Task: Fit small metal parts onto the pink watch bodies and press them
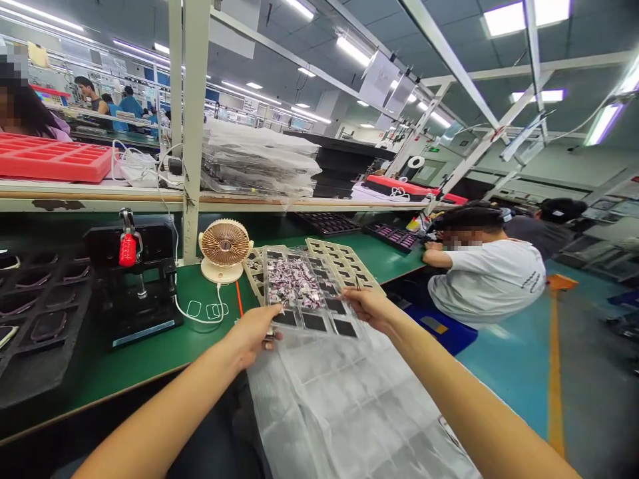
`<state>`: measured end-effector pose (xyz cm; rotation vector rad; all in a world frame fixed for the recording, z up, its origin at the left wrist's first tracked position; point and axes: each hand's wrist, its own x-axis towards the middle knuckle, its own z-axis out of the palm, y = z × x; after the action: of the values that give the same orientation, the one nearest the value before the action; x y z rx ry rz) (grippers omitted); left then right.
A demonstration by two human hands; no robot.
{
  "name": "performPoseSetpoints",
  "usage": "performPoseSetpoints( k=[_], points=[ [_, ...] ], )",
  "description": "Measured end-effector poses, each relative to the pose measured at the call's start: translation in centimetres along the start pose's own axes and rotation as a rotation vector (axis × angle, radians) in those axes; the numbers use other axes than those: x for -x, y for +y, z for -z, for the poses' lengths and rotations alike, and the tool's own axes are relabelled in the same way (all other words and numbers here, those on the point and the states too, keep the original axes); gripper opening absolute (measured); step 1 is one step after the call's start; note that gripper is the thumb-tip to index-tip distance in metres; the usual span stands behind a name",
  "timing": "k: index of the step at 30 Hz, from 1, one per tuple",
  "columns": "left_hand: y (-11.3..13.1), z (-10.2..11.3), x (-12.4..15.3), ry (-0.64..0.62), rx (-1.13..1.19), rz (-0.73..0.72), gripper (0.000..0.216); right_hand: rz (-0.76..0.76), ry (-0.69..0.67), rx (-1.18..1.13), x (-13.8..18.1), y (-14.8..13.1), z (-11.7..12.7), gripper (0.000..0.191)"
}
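1. My left hand [254, 332] grips the near left edge of a clear tray [304, 293], fingers curled under its rim and thumb on top.
2. My right hand [367, 307] pinches the tray's near right edge, and a thin dark tool, too small to make out, sticks up from between its fingers.
3. The tray sits at the edge of the green bench [150, 346], straight ahead of me, lying on beige trays [344, 259] that fan out behind it.
4. Its far pockets hold a heap of small pink-and-white parts [294, 281]; the near pockets hold dark squares.
5. A white plastic sheet [344, 406] hangs from under the tray's near edge down toward my lap.
6. Just left of the trays stands a small fan [224, 249], its white cable looped on the bench.
7. Further left is a black press [132, 279] with a red handle, and beside it a black foam tray [40, 319] with empty pockets.
8. On the shelf above lie a red tray [54, 159] and stacked clear trays [259, 163].
9. To my right a person in a white shirt [492, 279] leans over the same bench, well apart from my hands.
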<state>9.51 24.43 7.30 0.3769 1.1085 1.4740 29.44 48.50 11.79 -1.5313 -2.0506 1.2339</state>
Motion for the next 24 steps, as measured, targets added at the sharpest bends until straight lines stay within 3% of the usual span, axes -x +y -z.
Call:
performPoseSetpoints(
  k=[5,9,19,24],
  points=[
    [2.2,0.6,-4.2,0.075,-0.112,0.034,0.036,-0.075,-0.002,-0.008,-5.9,-2.7,-0.6,0.025],
    [2.8,2.2,-5.7,0.100,-0.181,0.090,0.028,-0.096,-0.004,0.020,-8.8,-4.2,-2.3,0.025],
    [2.2,5.7,-6.0,0.182,-0.215,0.138,0.023,-0.095,0.051,0.205,-11.4,-6.0,-6.8,0.030],
    [1.8,6.3,-3.9,0.173,-0.106,-0.009,0.025,-0.074,0.109,0.380,-11.1,-6.5,-7.3,0.030]
  ],
)
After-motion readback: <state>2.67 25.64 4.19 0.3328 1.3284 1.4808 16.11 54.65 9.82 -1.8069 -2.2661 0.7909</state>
